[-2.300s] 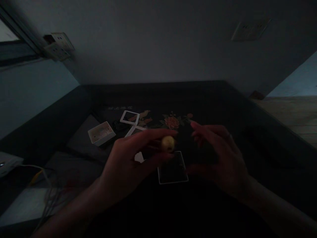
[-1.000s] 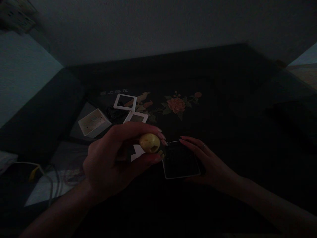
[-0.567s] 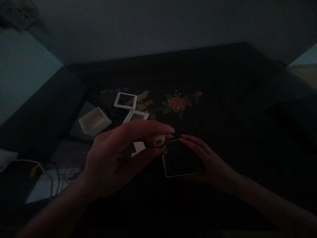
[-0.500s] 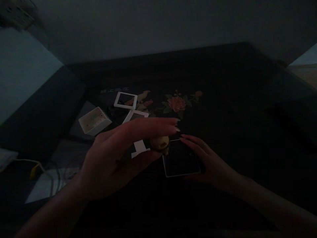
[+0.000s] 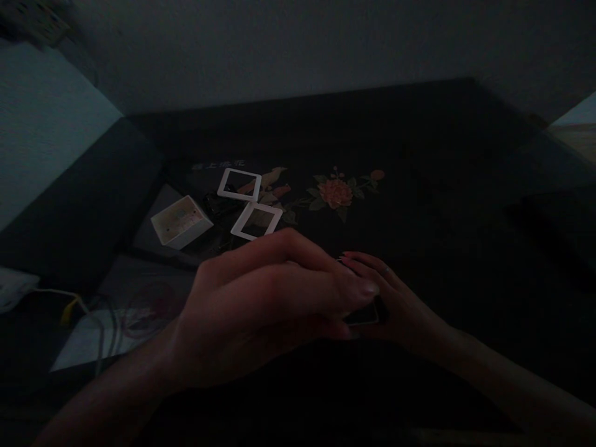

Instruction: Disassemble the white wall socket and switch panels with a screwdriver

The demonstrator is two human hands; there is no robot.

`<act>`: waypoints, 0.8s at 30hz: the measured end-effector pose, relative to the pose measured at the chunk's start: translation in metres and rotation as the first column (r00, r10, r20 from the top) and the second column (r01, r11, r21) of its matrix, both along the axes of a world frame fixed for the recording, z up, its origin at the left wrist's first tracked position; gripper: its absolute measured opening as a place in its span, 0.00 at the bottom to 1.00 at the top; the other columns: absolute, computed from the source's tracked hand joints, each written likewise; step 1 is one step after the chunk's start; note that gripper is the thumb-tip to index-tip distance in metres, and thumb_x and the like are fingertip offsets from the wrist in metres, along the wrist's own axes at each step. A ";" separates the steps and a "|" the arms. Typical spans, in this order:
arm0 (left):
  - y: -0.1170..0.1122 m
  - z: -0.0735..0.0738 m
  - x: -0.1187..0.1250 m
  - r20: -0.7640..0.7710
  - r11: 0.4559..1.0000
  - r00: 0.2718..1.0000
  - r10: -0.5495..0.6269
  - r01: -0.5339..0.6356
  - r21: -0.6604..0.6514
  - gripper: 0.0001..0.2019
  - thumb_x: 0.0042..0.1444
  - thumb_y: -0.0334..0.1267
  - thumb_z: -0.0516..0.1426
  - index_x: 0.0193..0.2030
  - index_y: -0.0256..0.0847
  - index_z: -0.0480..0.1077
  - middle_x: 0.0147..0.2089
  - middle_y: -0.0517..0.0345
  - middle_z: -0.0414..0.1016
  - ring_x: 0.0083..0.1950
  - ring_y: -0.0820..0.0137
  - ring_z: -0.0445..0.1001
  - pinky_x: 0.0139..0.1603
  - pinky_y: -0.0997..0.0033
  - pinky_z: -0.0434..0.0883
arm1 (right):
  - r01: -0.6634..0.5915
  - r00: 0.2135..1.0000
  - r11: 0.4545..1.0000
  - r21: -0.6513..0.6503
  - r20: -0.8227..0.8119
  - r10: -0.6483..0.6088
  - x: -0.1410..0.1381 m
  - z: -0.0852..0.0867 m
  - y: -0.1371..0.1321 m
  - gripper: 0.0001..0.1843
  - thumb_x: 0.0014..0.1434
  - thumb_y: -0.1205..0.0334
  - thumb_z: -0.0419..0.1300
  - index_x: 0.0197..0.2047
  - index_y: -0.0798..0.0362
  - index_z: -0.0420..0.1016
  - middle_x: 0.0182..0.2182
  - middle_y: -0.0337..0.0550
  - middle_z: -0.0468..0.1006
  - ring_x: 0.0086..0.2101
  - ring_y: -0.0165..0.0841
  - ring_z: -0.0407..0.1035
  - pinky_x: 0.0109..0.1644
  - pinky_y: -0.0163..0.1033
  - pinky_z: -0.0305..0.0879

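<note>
My left hand (image 5: pixel 274 304) is closed in a pinch, its thumb reaching over the dark square panel (image 5: pixel 365 318). The small yellow rounded object that showed between its fingers a moment earlier is hidden behind the hand now. Only a corner and bits of the light rim of the panel show. My right hand (image 5: pixel 386 292) grips this panel at its right side, fingers along the far edge and a ring on one finger. Just beyond my left hand, a white square frame (image 5: pixel 237 233) lies on the dark table.
A second white frame (image 5: pixel 239 198) lies farther back, touching or near the first. Left of them stands an open white box (image 5: pixel 190 234). White cable (image 5: pixel 84 302) and a paper sheet (image 5: pixel 74 347) are at the left. Flowers (image 5: pixel 336 194) decorate the dark tabletop.
My left hand has moved right and turned over the panel, hiding the yellow object and most of the panel. The nearer white frame is now more exposed. My right hand has stayed put.
</note>
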State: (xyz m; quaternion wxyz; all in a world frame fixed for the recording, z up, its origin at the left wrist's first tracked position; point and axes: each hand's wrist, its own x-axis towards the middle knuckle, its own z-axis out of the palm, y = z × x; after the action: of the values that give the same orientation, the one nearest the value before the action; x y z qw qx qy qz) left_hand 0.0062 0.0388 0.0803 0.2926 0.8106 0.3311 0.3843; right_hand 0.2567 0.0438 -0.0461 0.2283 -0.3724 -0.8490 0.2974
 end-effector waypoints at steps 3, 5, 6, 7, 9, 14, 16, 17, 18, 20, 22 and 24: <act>0.003 -0.006 0.003 0.040 0.994 0.997 0.064 -0.068 0.091 0.11 0.58 0.38 0.66 0.47 0.50 0.73 0.41 0.65 0.82 0.37 0.73 0.81 0.34 0.77 0.79 | 0.009 1.000 1.000 0.000 0.002 -0.009 0.000 -0.001 0.000 0.50 0.55 0.57 0.70 0.72 0.40 0.46 0.67 0.55 0.59 0.64 0.53 0.61 0.62 0.62 0.66; 0.007 -0.012 0.004 0.098 0.975 0.990 0.099 -0.116 0.188 0.14 0.55 0.37 0.68 0.46 0.49 0.73 0.35 0.64 0.80 0.35 0.70 0.80 0.34 0.73 0.80 | 0.006 1.000 1.000 0.007 -0.003 -0.006 0.000 -0.002 0.000 0.51 0.54 0.57 0.70 0.72 0.39 0.45 0.67 0.55 0.59 0.64 0.53 0.61 0.62 0.62 0.66; 0.009 -0.015 0.003 0.134 0.960 0.982 0.134 -0.162 0.230 0.15 0.52 0.36 0.70 0.45 0.48 0.74 0.34 0.63 0.78 0.34 0.69 0.79 0.32 0.71 0.79 | 0.005 1.000 1.000 0.008 -0.005 -0.005 -0.001 -0.002 0.000 0.51 0.54 0.57 0.71 0.72 0.39 0.45 0.67 0.55 0.58 0.64 0.52 0.61 0.62 0.62 0.66; 0.011 -0.017 0.003 0.168 0.940 0.970 0.178 -0.218 0.262 0.15 0.50 0.36 0.71 0.44 0.47 0.75 0.33 0.62 0.77 0.32 0.69 0.78 0.29 0.70 0.78 | 0.003 1.000 1.000 0.006 -0.002 -0.003 -0.001 -0.002 0.000 0.52 0.53 0.57 0.71 0.72 0.39 0.44 0.67 0.56 0.58 0.64 0.52 0.60 0.62 0.62 0.66; 0.014 -0.020 0.003 0.223 0.901 0.937 0.267 -0.325 0.287 0.15 0.47 0.36 0.72 0.40 0.46 0.75 0.33 0.60 0.75 0.29 0.69 0.76 0.23 0.70 0.75 | 0.008 1.000 1.000 0.001 0.000 -0.008 -0.001 -0.002 0.000 0.52 0.53 0.58 0.72 0.71 0.38 0.45 0.67 0.55 0.57 0.64 0.51 0.60 0.63 0.61 0.65; 0.017 -0.021 0.006 0.196 0.963 0.956 0.217 -0.242 0.117 0.15 0.52 0.35 0.69 0.45 0.42 0.75 0.41 0.57 0.80 0.36 0.70 0.82 0.32 0.75 0.80 | 0.006 1.000 1.000 -0.005 0.005 -0.006 -0.001 -0.001 0.001 0.53 0.52 0.58 0.72 0.71 0.37 0.44 0.67 0.55 0.57 0.64 0.51 0.60 0.63 0.61 0.64; 0.016 -0.019 0.005 0.168 0.988 0.976 0.136 -0.147 0.051 0.16 0.57 0.33 0.66 0.52 0.41 0.73 0.49 0.55 0.81 0.43 0.69 0.83 0.41 0.75 0.82 | 0.005 1.000 1.000 -0.006 0.011 -0.005 0.000 0.000 0.000 0.52 0.53 0.58 0.72 0.71 0.37 0.44 0.67 0.55 0.57 0.64 0.52 0.60 0.63 0.62 0.65; 0.016 -0.017 0.004 0.154 0.993 0.984 0.095 -0.105 0.061 0.17 0.58 0.32 0.65 0.54 0.42 0.72 0.51 0.54 0.81 0.46 0.68 0.83 0.44 0.74 0.82 | 0.004 1.000 1.000 -0.004 0.014 -0.004 0.000 0.000 0.000 0.52 0.53 0.58 0.71 0.71 0.37 0.43 0.67 0.55 0.57 0.64 0.52 0.61 0.62 0.62 0.66; 0.015 -0.015 0.002 0.130 0.994 0.990 0.056 -0.067 0.082 0.17 0.59 0.31 0.65 0.55 0.42 0.72 0.52 0.55 0.81 0.48 0.67 0.83 0.47 0.73 0.81 | 0.002 1.000 1.000 -0.003 0.017 -0.002 0.000 0.000 0.000 0.52 0.54 0.58 0.71 0.71 0.36 0.43 0.67 0.55 0.57 0.64 0.52 0.61 0.62 0.62 0.66; 0.014 -0.009 -0.003 0.047 0.995 0.999 -0.017 0.012 0.099 0.19 0.61 0.29 0.62 0.59 0.44 0.71 0.53 0.56 0.81 0.54 0.64 0.81 0.53 0.68 0.80 | -0.002 1.000 1.000 0.005 0.019 0.002 0.000 -0.001 0.000 0.52 0.54 0.57 0.71 0.72 0.37 0.42 0.67 0.55 0.56 0.64 0.52 0.60 0.63 0.63 0.65; 0.015 -0.004 -0.008 -0.033 0.991 0.995 -0.094 0.097 0.088 0.22 0.63 0.27 0.59 0.62 0.46 0.69 0.57 0.56 0.80 0.57 0.62 0.79 0.56 0.66 0.80 | 0.005 1.000 1.000 0.011 0.019 -0.005 0.000 -0.001 0.000 0.53 0.53 0.57 0.71 0.72 0.38 0.43 0.67 0.56 0.57 0.65 0.52 0.59 0.63 0.63 0.65; 0.018 -0.001 -0.011 -0.064 0.985 0.989 -0.134 0.140 0.101 0.24 0.63 0.25 0.57 0.63 0.48 0.68 0.59 0.58 0.79 0.54 0.63 0.81 0.55 0.66 0.80 | 0.013 1.000 1.000 0.012 0.020 -0.013 0.000 -0.001 0.000 0.53 0.52 0.57 0.72 0.72 0.38 0.44 0.67 0.56 0.57 0.65 0.52 0.59 0.63 0.62 0.65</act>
State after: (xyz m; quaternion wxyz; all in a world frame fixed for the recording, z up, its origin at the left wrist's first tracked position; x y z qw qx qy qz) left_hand -0.0053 0.0571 0.0797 0.2658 0.8563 0.2623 0.3568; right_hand 0.2570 0.0440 -0.0473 0.2241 -0.3796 -0.8505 0.2871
